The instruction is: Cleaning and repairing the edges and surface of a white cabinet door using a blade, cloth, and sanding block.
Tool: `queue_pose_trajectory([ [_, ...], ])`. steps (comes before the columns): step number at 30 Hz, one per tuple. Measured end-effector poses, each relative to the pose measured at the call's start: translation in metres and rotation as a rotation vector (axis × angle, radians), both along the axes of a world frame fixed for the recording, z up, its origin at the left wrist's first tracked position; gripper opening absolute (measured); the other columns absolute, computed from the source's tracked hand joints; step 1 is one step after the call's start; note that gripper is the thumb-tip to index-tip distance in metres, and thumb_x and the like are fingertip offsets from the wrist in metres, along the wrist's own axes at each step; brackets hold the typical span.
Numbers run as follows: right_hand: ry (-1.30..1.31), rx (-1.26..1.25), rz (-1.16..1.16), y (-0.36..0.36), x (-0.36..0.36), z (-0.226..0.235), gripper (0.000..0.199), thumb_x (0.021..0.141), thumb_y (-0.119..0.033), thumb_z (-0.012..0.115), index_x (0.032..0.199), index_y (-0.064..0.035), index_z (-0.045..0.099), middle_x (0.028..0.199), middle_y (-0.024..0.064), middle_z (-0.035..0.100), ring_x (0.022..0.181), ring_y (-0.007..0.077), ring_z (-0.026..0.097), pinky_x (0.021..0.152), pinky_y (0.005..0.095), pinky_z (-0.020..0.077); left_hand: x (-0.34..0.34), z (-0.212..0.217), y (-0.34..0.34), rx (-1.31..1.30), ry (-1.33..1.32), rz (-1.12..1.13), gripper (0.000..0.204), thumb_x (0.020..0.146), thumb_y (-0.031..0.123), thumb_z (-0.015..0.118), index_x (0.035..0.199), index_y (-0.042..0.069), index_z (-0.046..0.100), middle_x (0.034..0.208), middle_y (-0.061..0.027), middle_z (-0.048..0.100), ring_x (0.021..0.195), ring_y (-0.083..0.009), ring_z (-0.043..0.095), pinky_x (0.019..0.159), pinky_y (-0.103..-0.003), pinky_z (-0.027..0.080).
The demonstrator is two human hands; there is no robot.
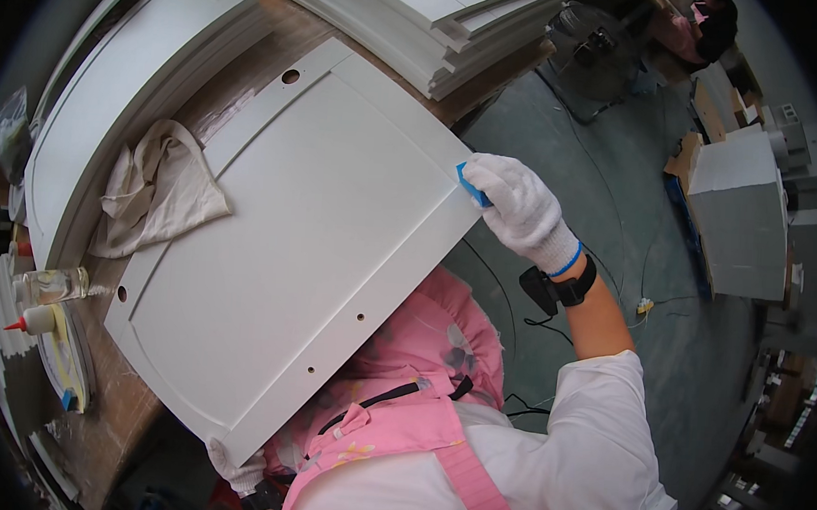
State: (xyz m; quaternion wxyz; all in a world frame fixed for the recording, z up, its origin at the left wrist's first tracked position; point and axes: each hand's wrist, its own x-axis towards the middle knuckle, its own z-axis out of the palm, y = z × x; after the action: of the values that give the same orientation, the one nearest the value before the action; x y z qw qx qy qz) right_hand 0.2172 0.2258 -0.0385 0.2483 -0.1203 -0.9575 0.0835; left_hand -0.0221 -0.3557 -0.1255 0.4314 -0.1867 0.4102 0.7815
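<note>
A large white panel (269,237), like a cabinet door with a recessed middle, lies flat on a wooden workbench and overhangs its near edge. At the panel's right end, my right hand (519,206) wears a white knit glove and is closed round a small blue block (474,185), held against the panel's edge. My left hand (234,469), gloved too, grips the panel's near left corner; part of its fingers is hidden beneath. Several small round holes show in the panel, and a crumpled beige cloth (165,189) rests over its far left edge.
Stacked white panels stand at the left (148,80) and far side (423,22) of the workbench (103,423). A red-tipped glue bottle (38,320) and glass jar (56,285) sit left. Across the floor are a fan (594,56), cables, a panel pallet (738,214) and another person (694,29).
</note>
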Motion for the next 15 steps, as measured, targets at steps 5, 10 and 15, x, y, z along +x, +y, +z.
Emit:
queue_pose_trajectory([
  [5,0.003,0.009,0.000,-0.0003,-0.0005,-0.0009,0.052,0.072,0.008,0.065,0.120,-0.0063,0.053,0.116,0.0157,0.060,0.108,0.0345,0.060,0.094,0.0406,0.0508,0.0027,-0.0005,-0.0001,-0.058,0.076,0.014,0.063,0.094,0.054,0.052,0.134,0.005,0.048,0.106,-0.0131,0.068,0.059,-0.0255,0.063,0.043,-0.034,0.050],
  [10,0.010,0.000,-0.008,-0.0018,-0.0007,0.0012,0.052,0.071,0.009,0.065,0.120,-0.0058,0.053,0.115,0.0154,0.061,0.108,0.0338,0.060,0.094,0.0403,0.0509,0.0000,0.0003,0.0010,0.016,0.036,0.022,0.063,0.094,0.054,0.052,0.133,0.005,0.048,0.106,-0.0130,0.068,0.059,-0.0250,0.063,0.043,-0.034,0.050],
  [15,0.019,-0.030,-0.004,-0.0002,0.0004,0.0016,0.052,0.071,0.009,0.065,0.120,-0.0054,0.054,0.116,0.0156,0.061,0.108,0.0342,0.060,0.093,0.0401,0.0509,0.0005,-0.0013,-0.0017,0.021,-0.001,0.019,0.062,0.094,0.053,0.052,0.133,0.005,0.049,0.105,-0.0129,0.068,0.058,-0.0255,0.063,0.043,-0.034,0.049],
])
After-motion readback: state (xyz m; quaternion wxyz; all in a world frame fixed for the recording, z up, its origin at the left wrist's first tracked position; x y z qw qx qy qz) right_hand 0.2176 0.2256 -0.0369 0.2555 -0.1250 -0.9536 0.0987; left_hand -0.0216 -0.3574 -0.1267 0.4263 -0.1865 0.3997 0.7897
